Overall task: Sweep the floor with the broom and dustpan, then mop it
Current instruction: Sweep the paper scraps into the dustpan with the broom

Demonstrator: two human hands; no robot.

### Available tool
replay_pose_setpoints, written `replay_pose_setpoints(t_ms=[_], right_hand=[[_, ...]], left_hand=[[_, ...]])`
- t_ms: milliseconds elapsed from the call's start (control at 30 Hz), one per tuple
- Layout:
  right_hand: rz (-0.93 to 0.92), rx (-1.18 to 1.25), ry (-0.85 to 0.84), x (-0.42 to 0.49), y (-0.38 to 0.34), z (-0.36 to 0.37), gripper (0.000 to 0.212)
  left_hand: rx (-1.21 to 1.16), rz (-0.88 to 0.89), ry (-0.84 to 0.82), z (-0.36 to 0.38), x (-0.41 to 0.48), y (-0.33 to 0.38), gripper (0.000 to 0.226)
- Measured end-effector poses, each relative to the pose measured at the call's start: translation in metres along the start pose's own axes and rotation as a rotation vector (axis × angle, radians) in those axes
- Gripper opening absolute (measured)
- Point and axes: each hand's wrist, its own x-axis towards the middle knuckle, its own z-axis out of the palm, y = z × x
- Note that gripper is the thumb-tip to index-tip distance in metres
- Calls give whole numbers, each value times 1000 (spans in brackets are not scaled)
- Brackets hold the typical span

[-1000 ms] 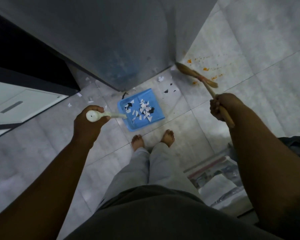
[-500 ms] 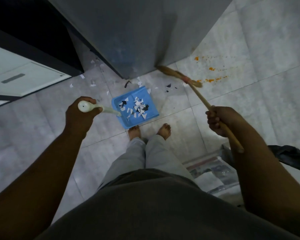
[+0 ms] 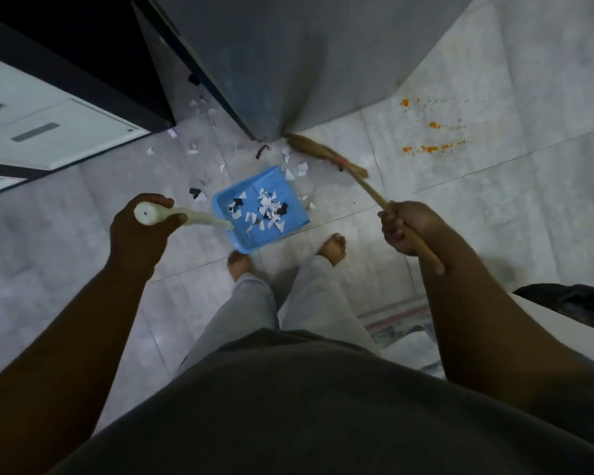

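A blue dustpan (image 3: 290,222) lies flat on the grey tiled floor just ahead of my bare feet, holding several white and black paper scraps. My left hand (image 3: 141,231) grips its long pale handle (image 3: 199,218). My right hand (image 3: 407,228) grips the wooden stick of a straw broom (image 3: 314,149), whose bristles touch the floor at the corner of the grey fridge (image 3: 288,63). More paper scraps (image 3: 295,169) lie at the dustpan's far lip and to its left (image 3: 196,193).
Orange spill marks (image 3: 432,147) stain the tiles at the right. A white drawer cabinet (image 3: 48,128) with a dark top stands at the left, with scraps in the gap beside the fridge. A dark cloth (image 3: 576,303) and a clear plastic bag (image 3: 398,329) lie at my right.
The broom head has swept left along the fridge base to its corner, bringing scraps to the dustpan's lip. The view has shifted, and the dustpan stays put on the floor.
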Motion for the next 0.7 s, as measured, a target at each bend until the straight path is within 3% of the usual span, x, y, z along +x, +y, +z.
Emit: replay_pose_setpoints(t_ms=[333,533,700], right_hand=[[-71,285,100,-21,62,-30,37],[-23,364,88,23,114,42,34],[7,314,-28,9,167,95,35]], left_hand=[[112,60,-157,-45,54,-23,31],[133,130,-238,-86,76,-49,31],[106,164,-284,-112,84,-67,29]])
